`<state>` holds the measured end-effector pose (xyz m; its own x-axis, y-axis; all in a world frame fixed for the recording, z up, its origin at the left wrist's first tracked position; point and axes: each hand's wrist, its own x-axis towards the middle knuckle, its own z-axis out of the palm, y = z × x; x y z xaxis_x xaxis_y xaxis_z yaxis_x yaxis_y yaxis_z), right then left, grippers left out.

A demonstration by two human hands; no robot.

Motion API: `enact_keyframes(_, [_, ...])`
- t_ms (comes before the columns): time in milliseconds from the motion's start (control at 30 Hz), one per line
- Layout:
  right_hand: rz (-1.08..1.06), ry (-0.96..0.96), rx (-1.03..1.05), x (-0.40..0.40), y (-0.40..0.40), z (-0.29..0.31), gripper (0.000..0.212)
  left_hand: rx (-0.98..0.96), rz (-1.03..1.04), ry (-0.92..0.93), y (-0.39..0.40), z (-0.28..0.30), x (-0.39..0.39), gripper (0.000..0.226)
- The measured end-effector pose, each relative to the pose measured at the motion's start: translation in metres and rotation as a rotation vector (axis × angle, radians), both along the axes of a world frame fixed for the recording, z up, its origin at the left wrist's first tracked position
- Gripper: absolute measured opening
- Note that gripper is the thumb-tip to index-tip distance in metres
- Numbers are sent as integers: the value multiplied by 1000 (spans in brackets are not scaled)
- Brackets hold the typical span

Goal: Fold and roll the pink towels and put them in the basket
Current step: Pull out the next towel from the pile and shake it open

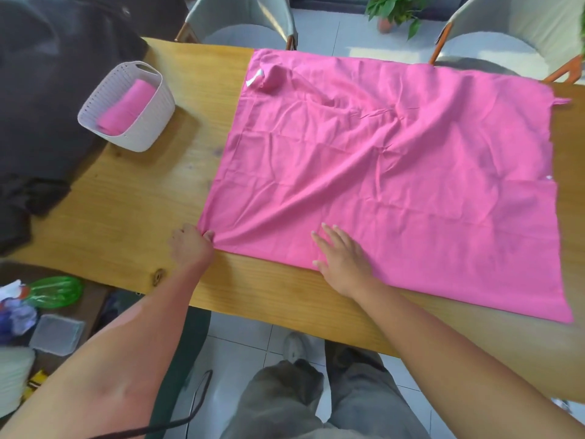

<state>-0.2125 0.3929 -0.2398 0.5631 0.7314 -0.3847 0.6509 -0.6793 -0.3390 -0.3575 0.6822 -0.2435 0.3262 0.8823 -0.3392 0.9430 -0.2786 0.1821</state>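
Observation:
A large pink towel (395, 172) lies spread and wrinkled over the right part of the wooden table (133, 201). Its far left corner is bunched into a small lump with a white tag. My left hand (190, 245) pinches the towel's near left corner at the table's front. My right hand (343, 258) lies flat with straight fingers on the towel's near edge. At the far left of the table stands a white ribbed basket (152, 128), and a rolled pink towel (126, 106) lies inside it.
Dark clothing (47, 90) is heaped over the table's left end. Two grey chairs (247, 23) stand behind the table, with a potted plant (395, 11) between them. On the floor at left lie a green bottle (53, 291) and a clear plastic box (58, 334).

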Motion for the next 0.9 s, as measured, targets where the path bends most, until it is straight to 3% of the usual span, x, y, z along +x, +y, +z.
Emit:
enact_keyframes(233, [90,-62,-151,-14,12,-5,74,-4,6,-244,19,-8,-11,14])
enact_keyframes(333, [133,-78,-187,-12,13,-8,78,-30,56,-316,24,-9,-12,15])
enact_keyframes(700, [127,-60,-272,-15,-17,-16,81,3,107,-188,14,-5,-13,21])
enact_keyframes(800, [61,-66,-292,-14,-43,-15,82,170,-41,-2,1,6,-6,31])
enact_keyframes(900, [-25,-56,-302,-12,-74,-11,80,213,-299,-107,-33,11,14,29])
